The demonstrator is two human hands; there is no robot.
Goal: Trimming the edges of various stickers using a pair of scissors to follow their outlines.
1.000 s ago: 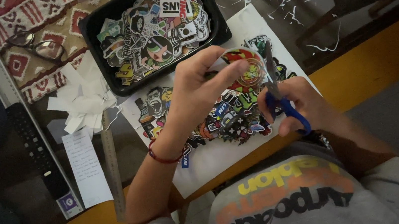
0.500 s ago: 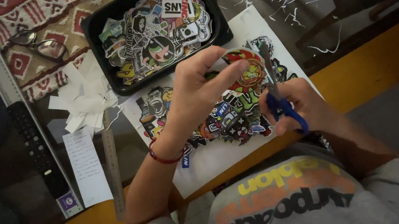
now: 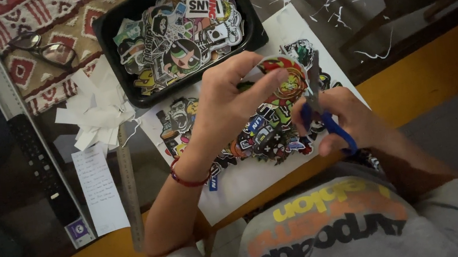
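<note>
Above the sheet, left hand [image 3: 226, 103] pinches round red-green sticker [image 3: 286, 79]; right hand [image 3: 343, 118] grips scissors [image 3: 318, 107].

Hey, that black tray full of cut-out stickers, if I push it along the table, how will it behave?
The black tray looks thin-walled and holds only paper stickers, so it is probably light and should slide easily. It is heaped nearly to the rim, so a quick shove might spill the top ones. It partly rests on the patterned cloth, which may drag.

Black tray [image 3: 108, 30] blocks the far side; paper scraps [image 3: 95, 112] and ruler [image 3: 130, 185] crowd the left; bare sheet [image 3: 236, 188] near edge gives passage
</note>
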